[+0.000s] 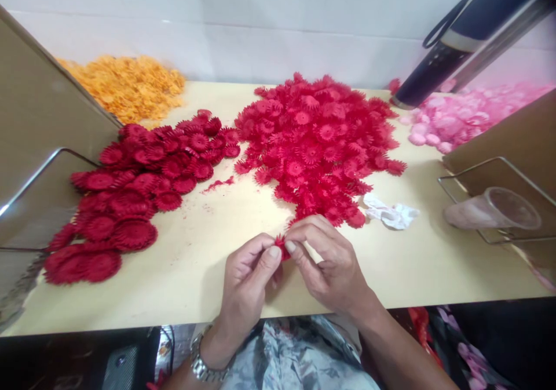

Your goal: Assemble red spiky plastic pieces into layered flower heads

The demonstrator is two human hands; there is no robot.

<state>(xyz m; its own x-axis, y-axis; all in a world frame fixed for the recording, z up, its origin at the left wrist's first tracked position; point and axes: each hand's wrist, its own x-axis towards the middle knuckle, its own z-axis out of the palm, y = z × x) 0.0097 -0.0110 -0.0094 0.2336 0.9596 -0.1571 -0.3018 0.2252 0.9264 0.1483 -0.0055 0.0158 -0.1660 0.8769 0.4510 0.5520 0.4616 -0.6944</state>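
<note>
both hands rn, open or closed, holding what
Left hand: closed, fingers pinching a small red flower piece.
Right hand: closed, fingers pinching the same piece.

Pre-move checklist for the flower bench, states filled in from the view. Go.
1. Left hand gripping the small red piece: ok, at the fingertips.
2. Right hand on the same piece: ok, fingertips at its other side.
3. Piece undamaged: cannot tell, fingers cover much of it.
4. Table free of scraps: not ok, red scraps lie between the dark red pile and the bright red pile.
5. Crumpled tissue off the table: not ok, beside the bright red pile.
</note>
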